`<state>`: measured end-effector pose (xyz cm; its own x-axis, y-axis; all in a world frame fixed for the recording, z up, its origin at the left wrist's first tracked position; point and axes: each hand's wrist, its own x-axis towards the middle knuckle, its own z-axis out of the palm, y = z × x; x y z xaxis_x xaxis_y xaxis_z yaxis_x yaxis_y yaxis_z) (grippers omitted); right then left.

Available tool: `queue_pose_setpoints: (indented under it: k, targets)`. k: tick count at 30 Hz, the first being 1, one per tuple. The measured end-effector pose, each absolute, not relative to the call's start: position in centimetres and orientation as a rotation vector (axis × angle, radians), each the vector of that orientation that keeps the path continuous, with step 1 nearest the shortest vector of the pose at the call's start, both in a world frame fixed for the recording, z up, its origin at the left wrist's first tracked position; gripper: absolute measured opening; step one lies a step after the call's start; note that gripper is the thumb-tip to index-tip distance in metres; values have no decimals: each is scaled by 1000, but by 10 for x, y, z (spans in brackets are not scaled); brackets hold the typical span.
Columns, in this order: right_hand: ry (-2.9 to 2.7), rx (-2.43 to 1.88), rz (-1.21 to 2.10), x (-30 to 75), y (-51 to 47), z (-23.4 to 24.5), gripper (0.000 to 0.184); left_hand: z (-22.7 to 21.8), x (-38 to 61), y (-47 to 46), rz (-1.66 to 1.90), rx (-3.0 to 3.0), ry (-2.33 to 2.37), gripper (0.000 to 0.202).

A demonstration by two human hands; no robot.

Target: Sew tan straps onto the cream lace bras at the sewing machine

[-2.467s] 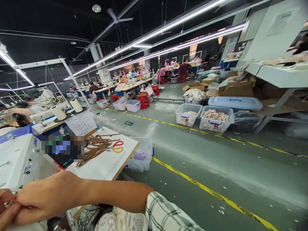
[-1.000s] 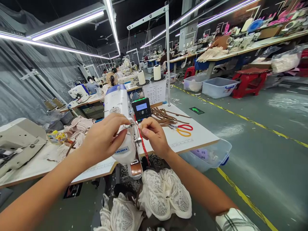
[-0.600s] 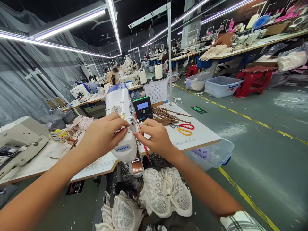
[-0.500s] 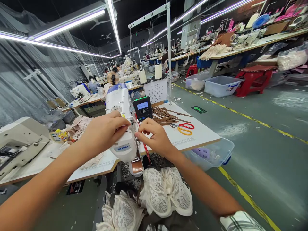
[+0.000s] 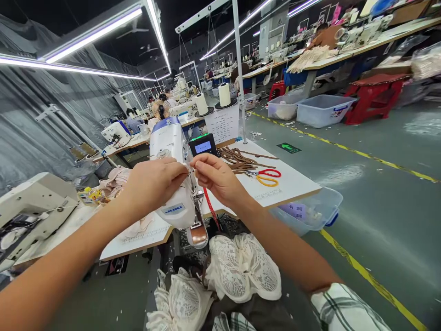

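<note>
White machine (image 5: 168, 138) at desk (image 5: 289, 185) edge; L hand (image 5: 151, 181) & R hand (image 5: 219, 178) almost meet by its head, fingertips pressed tog., can't tell from here on what. Scissors (image 5: 259, 174) to R.

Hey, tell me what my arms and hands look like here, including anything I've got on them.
Your left hand and right hand are bare, with no gloves or watch showing. Both forearms are uncovered too. On your right arm, a loose white sleeve with dark plaid lines ends around the elbow. No sleeve shows on your left arm.
</note>
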<state>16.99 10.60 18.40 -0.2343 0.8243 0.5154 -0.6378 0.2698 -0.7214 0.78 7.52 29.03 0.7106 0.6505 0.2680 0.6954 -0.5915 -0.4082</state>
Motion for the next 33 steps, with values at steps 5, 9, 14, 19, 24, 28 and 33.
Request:
queue_pose_setpoints:
  k: [5,9,14,19,24,28,33]
  targets:
    - [-1341,-513,839,182,100,175,15,286,6,62,-484,-2490,-1127,23]
    - [-1398,-600,798,180,96,155,19,287,12,49,-704,-2657,-1424,19]
    - [-1492,-606,806,170,101,153,29,290,17,44,-749,-2789,-1682,21]
    - [-1587,-728,719,169,107,169,14,293,23,45,-752,-2777,-1753,25]
    - [-1717,-988,140,171,100,169,6,291,26,50,-691,-2747,-1637,25]
    - [-1831,-1178,7,173,93,171,9,291,20,54,-600,-2674,-1482,23]
    - [-2144,-1197,150,182,97,174,14,305,9,56,-333,-2582,-1201,23]
